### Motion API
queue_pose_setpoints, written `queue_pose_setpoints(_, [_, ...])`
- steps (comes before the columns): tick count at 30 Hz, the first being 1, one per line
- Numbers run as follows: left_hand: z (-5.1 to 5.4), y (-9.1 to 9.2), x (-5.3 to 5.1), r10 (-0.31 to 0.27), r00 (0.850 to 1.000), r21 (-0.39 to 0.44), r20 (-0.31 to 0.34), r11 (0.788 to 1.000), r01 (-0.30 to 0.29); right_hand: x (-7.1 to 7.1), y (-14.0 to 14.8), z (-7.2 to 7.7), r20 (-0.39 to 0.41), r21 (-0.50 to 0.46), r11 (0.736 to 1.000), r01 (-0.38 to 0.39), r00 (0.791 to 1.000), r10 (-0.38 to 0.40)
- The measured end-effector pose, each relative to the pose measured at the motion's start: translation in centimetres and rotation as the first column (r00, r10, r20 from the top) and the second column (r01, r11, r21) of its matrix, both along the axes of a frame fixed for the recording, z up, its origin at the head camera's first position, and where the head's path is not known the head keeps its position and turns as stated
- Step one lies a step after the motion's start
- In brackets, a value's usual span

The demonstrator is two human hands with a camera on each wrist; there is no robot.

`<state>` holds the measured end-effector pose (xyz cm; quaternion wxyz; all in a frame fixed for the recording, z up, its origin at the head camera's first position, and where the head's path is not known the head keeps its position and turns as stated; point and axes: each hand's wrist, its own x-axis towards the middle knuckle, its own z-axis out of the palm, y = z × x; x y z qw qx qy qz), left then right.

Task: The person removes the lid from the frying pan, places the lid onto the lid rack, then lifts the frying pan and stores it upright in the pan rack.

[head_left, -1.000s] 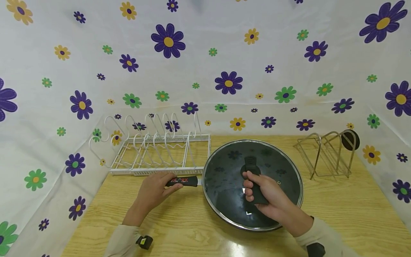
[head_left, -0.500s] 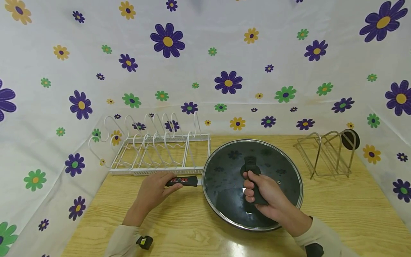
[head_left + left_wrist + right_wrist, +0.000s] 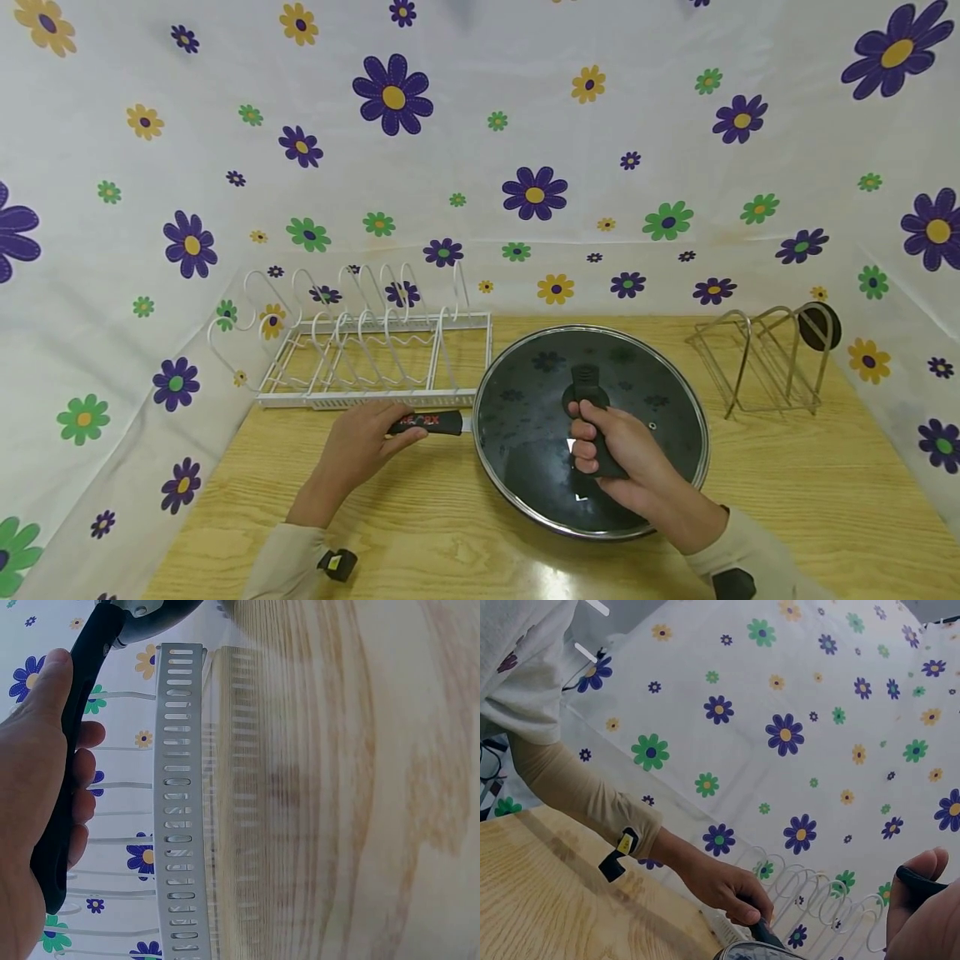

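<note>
A frying pan covered by a dark glass lid (image 3: 525, 467) with a steel rim stands at the middle of the table. My left hand (image 3: 363, 442) grips the pan's black handle (image 3: 438, 422), which points left; the left wrist view shows the fingers wrapped round that handle (image 3: 75, 742). With curled fingers my right hand (image 3: 626, 458) holds the black upright lid handle (image 3: 585, 379) at the lid's centre. The lid sits on the pan, hiding its inside. Only part of the right hand (image 3: 930, 922) and its handle shows in the right wrist view.
Behind the left hand stands a white wire dish rack (image 3: 375, 398). At the back right is a metal wire rack (image 3: 742, 367), with a dark round object (image 3: 819, 326) by its right end. A flower-patterned curtain (image 3: 450, 150) encloses the wooden table (image 3: 810, 500).
</note>
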<state>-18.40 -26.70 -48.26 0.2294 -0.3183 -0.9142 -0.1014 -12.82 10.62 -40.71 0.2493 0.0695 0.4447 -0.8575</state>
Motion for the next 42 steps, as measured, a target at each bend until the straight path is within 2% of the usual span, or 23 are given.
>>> queue_pose_setpoints(14, [0.01,0.12,-0.11,-0.009,1.0,0.002,-0.015,1.0,0.009,-0.08,0.14,-0.13,-0.005,-0.026,1.0,0.001,1.0,-0.001])
queue_pose_setpoints(28, [-0.1,0.04,-0.02,-0.003,1.0,0.001,0.019,1.0,0.003,0.02,0.35,-0.22,-0.013,-0.042,0.999,-0.019,1.0,0.019])
queue_pose_setpoints(42, [0.0,0.01,0.12,-0.004,1.0,0.001,0.01,1.0,0.004,0.14,0.95,0.52,-0.02,-0.049,0.999,-0.021,1.0,0.021])
